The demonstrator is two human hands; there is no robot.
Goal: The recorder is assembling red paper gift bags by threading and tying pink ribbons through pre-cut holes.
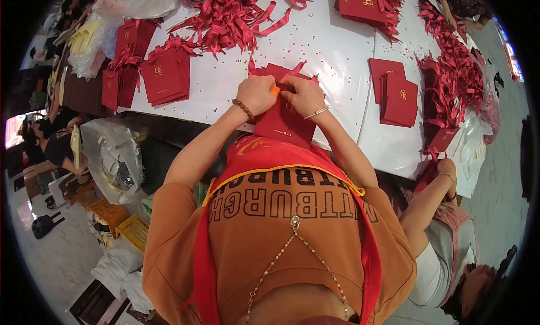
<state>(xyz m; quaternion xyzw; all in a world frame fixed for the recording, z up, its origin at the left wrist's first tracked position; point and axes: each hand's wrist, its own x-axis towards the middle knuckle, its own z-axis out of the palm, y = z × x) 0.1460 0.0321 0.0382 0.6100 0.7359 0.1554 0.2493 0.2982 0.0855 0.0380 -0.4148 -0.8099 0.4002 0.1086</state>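
You're gripping a dark red paper bag (pixel 284 122) w/ both hands, center of frame, right at the near edge of the white table (pixel 332 49). Your left hand (pixel 256 93) is closing over the bag's top edge, beaded bracelet on that wrist; your right hand (pixel 304 95) is pinching the same top edge just beside it, thin bangle on the wrist. A small orange tool (pixel 275 90) is showing btwn your hands; can't tell which hand is holding it. A red ribbon end (pixel 293 71) is sticking up from the bag top, just above your fingers.

Containers: the bag is lying flat, and what's inside isn't visible. A clear plastic sack (pixel 109 153) is sitting at left-center below the table edge, w/ pale items in it, too blurred to name. Orange and yellow crates (pixel 121 221) are sitting lower left on the floor.

Surface: flat red bags are stacking up at upper left (pixel 163 75), top center-right (pixel 363 3) and right of center (pixel 398 97). A loose red ribbon pile (pixel 236 16) is spreading across top center, another ribbon heap (pixel 450 72) running down the right side. Tiny red punch-out bits are scattering over the white top.

Room: pale tiled floor at the left and right rims. Another person's hand (pixel 447 168) is reaching to the table edge at right.
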